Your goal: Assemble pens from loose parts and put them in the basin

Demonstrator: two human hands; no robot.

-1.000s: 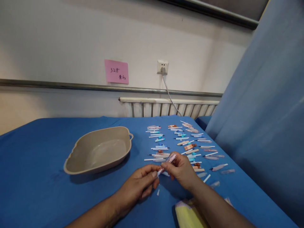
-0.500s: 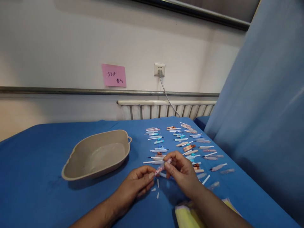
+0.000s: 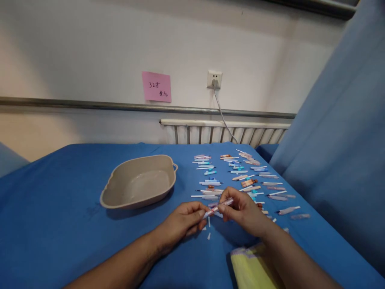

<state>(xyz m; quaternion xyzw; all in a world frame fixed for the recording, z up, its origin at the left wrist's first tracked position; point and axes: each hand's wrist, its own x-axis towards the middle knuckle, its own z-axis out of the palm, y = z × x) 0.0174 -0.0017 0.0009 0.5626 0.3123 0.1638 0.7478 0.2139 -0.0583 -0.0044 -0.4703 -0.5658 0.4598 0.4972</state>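
Observation:
Between both hands is a slim pinkish-white patterned pen barrel [image 3: 217, 208], tilted up toward the right. My left hand [image 3: 187, 218] pinches its lower left end. Thumb and fingers of my right hand [image 3: 244, 211] close round its upper right end. Just below, small white pieces [image 3: 208, 236] lie on the blue cloth, partly covered by my left fingers. Beyond my hands, pen parts are spread in rough columns: light blue barrels [image 3: 210, 173], white sticks with dark tips [image 3: 207, 191], and brown and orange pieces [image 3: 248, 183]. My right hand hides some of them.
A beige plastic basin [image 3: 138, 160] stands on the blue-covered table [image 3: 75, 224] to the left. A yellow cloth [image 3: 252, 267] lies under my right forearm. Behind are a wall socket [image 3: 214, 79] with a cable, a pink note [image 3: 156, 86] and a rail. A blue curtain [image 3: 339, 120] hangs at right.
The view has turned a little left, so the scene sits further right. Both hands still hold the pen barrel, which now lies at a flatter angle.

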